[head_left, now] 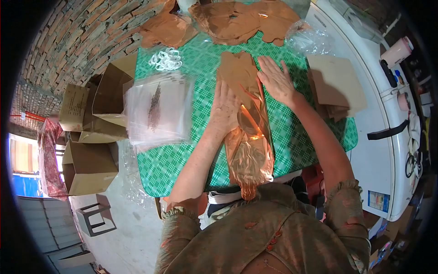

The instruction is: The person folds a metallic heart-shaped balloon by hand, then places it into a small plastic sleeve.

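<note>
A flat, copper-coloured foil balloon (248, 155) lies lengthwise on the green checked tablecloth (203, 160), its gathered near end hanging over the table edge against my body. My left hand (225, 106) lies flat on the foil's left side, fingers stretched out and pointing away from me. On the other side, my right hand (276, 81) rests with fingers extended along the foil's right edge, fingertips right at it. The foil is smooth and dull toward the far end, creased and shiny toward the near end.
Clear plastic bags (159, 109) are stacked on the left, below white rings (165, 59). More copper foil (246, 23) lies along the back beside crumpled clear plastic (310, 39). Brown cardboard sheets (337, 84) sit at right, near a white freezer (369, 150). Open cardboard boxes (93, 166) stand left.
</note>
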Available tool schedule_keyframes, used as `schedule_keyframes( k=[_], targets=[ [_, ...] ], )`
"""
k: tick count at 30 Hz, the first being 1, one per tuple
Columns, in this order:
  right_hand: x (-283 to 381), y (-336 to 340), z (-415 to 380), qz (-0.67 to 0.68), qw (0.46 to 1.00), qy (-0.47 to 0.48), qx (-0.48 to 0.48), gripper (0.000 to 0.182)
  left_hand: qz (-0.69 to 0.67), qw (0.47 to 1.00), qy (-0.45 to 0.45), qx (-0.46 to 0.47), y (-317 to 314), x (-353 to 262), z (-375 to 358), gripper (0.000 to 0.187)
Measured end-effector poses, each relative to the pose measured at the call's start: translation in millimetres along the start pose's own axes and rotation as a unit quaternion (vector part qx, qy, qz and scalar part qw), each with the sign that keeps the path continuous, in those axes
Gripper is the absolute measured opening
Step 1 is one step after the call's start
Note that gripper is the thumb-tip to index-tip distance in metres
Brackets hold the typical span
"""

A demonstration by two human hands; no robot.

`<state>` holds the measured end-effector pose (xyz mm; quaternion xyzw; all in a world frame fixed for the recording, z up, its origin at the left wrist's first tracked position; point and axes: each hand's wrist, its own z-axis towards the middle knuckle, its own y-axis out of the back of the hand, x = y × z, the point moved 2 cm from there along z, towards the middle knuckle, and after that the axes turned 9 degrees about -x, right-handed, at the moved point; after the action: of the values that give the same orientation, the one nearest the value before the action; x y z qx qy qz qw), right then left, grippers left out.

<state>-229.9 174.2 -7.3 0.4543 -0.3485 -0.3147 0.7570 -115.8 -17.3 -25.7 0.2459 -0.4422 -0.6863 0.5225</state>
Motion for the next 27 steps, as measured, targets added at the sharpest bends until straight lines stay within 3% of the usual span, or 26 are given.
schedule_keyframes(
  k=[2,5,11,14,19,23,27],
  targets=[
    [1,-2,0,-0.024,0.999,0.020,0.021,0.062,-0.030,0.999,0.004,-0.016,-4,1,-1,0.077],
    [7,-4,0,-0.031,0.998,0.037,0.026,0.061,0.023,0.999,-0.004,0.037,-10,1,-4,0.078],
    [16,-9,-3,-0.040,0.998,0.047,0.004,0.061,-0.073,0.997,0.009,-0.026,5,0,0,0.084],
    [19,-12,-4,-0.054,0.997,0.062,-0.013,0.060,-0.131,0.990,0.018,-0.043,14,-3,5,0.075],
    [32,-12,-3,-0.041,0.998,0.043,-0.011,0.059,-0.115,0.992,0.016,-0.051,11,-1,8,0.084],
    [36,-16,-5,-0.077,0.996,0.045,-0.016,0.060,-0.135,0.990,0.030,0.000,16,0,6,0.087],
    [35,-13,-12,-0.031,0.996,0.042,-0.069,0.060,-0.152,0.987,0.021,-0.042,10,1,7,0.087]
  ],
)
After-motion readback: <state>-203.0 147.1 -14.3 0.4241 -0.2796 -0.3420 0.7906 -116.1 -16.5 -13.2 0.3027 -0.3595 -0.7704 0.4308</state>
